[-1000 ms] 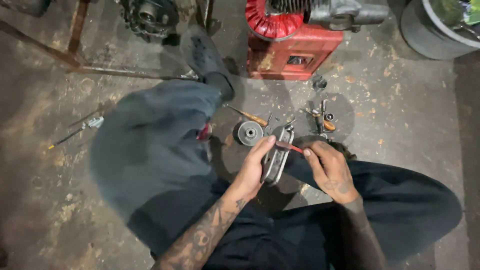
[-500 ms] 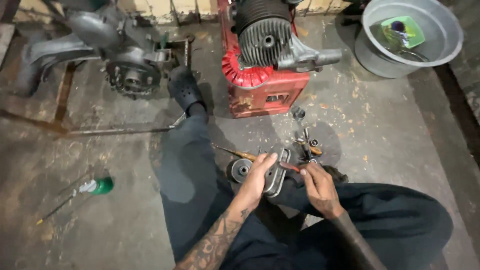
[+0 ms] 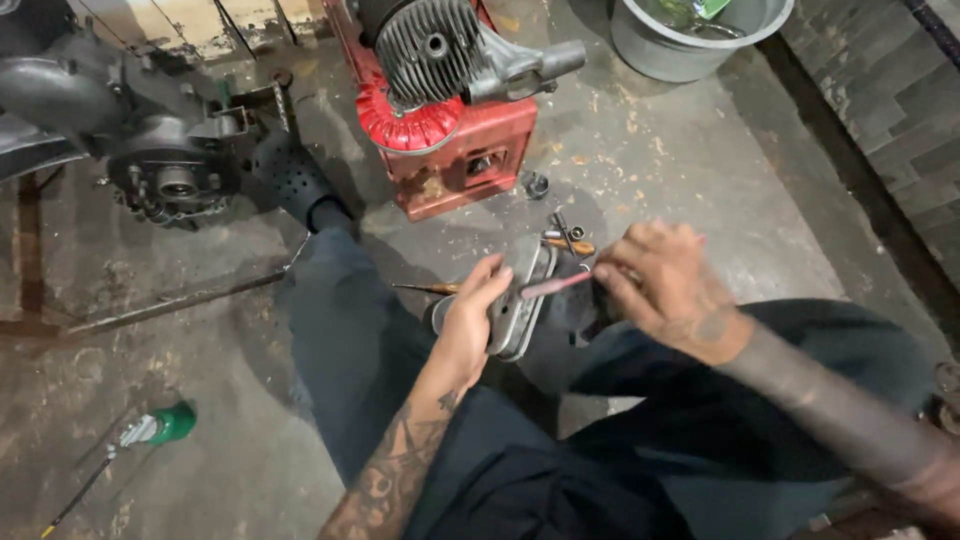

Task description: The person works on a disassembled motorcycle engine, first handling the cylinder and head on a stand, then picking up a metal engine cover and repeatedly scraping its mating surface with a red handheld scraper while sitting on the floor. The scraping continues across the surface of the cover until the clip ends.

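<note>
Head view, looking down at a person seated on a concrete floor (image 3: 700,180). Much is cut off: the grey tub (image 3: 690,40) at 1 o'clock loses its top edge and its contents are only partly readable, the dark engine assembly (image 3: 160,170) at 10 o'clock runs out of the left edge, and the right forearm leaves the picture at 4 o'clock. The metal cover's lower end is hidden behind the left hand, and what the cover rests on cannot be told. The small parts at 12 o'clock from the hands are too small to count or name surely.

The left hand (image 3: 470,320) grips one grey metal cover (image 3: 525,300), fingers wrapped over its left edge and thumb side behind it; the cover stands tilted just above the lap, near the middle of the picture. The right hand (image 3: 665,285) sits at 3 o'clock from the cover, its fingers pressed together, pinching one thin reddish tool (image 3: 555,286) whose tip lies across the cover's face, touching it.

One red engine (image 3: 450,120) with a finned grey cylinder stands at 12 o'clock. One wooden-handled screwdriver (image 3: 425,288) lies on the floor at 9 o'clock from the cover, partly hidden by the left hand. One green-capped can (image 3: 160,427) lies at 8 o'clock, well apart. Two legs in dark trousers (image 3: 340,340) frame the hands.
</note>
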